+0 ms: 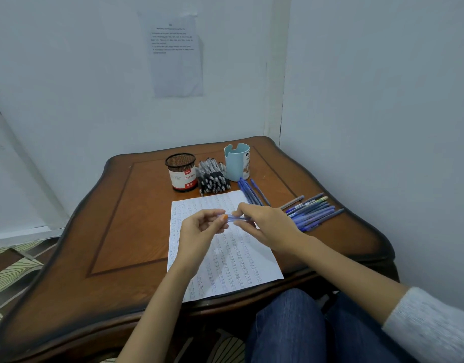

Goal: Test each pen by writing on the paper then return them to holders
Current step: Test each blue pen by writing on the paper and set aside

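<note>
Head view: left hand [199, 226] and right hand [262, 226] both pinch blue pen [234, 218] over paper [225, 265]; uncap straight, then scribble.

A corner is formed by two plain pale walls [68, 74]. A printed sheet [177, 74], its text too small to be read, is fixed to the far wall. A dark brown wooden table [115, 231] with a curved edge and an inlaid border is set into the corner. A floor [13, 268] patterned in green and brown is seen at the left.
</note>
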The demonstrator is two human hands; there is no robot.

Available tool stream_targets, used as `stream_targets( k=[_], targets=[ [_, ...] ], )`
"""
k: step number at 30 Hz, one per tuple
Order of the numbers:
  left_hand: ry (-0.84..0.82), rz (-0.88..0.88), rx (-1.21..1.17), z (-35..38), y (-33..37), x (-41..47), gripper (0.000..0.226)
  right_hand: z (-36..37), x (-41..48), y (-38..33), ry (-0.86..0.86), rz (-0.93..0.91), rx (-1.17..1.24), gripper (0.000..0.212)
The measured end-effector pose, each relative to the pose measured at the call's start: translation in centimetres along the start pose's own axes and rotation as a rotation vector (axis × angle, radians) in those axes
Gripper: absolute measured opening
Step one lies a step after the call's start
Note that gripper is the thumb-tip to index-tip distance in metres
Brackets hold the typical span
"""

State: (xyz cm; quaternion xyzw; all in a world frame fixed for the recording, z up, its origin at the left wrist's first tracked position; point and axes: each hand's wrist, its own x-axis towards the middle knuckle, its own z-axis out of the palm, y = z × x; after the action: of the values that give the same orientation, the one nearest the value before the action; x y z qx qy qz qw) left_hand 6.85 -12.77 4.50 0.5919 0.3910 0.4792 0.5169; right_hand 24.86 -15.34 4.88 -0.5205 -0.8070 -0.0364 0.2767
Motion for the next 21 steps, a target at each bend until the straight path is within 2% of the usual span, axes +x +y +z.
stream_targets(
  k=[3, 9, 14, 16, 18, 19, 21],
  targets=[
    [-0.036, -0.030, 0.020, 0.2, -0.4, -0.2, 0.009, -0.4, -0.4, -0.1, -0.066, 0.068, 0.011, 0.024],
    [-0.033, -0.048, 0.026, 0.8, -1.4, -0.7, 0.008, -0.4, -1.2, -0.7, -0.138, 0.145, -0.128, 0.033],
    [-0.011, -0.068, 0.007, 0.7, -2.0, -0.9, 0.008, -0.2, -1.5, -0.7, -0.146, 0.252, -0.172, 0.046],
    [0.001, -0.061, -0.004, 0.7, -2.1, -1.0, 0.008, -0.2, -1.7, -0.2, -0.218, 0.288, -0.211, 0.046],
    [0.049, -0.051, -0.025, 0.7, -2.3, -0.8, 0.009, -0.6, -1.6, 0.3, -0.315, 0.360, -0.061, 0.034],
    [0.079, -0.053, -0.044, 0.5, -2.4, -0.7, 0.010, -0.8, -1.6, 0.6, -0.324, 0.415, 0.114, 0.034],
    [0.113, -0.065, -0.075, 0.1, -2.6, -0.3, 0.010, -1.2, -1.5, 1.1, -0.213, 0.550, 0.594, 0.040]
  ],
)
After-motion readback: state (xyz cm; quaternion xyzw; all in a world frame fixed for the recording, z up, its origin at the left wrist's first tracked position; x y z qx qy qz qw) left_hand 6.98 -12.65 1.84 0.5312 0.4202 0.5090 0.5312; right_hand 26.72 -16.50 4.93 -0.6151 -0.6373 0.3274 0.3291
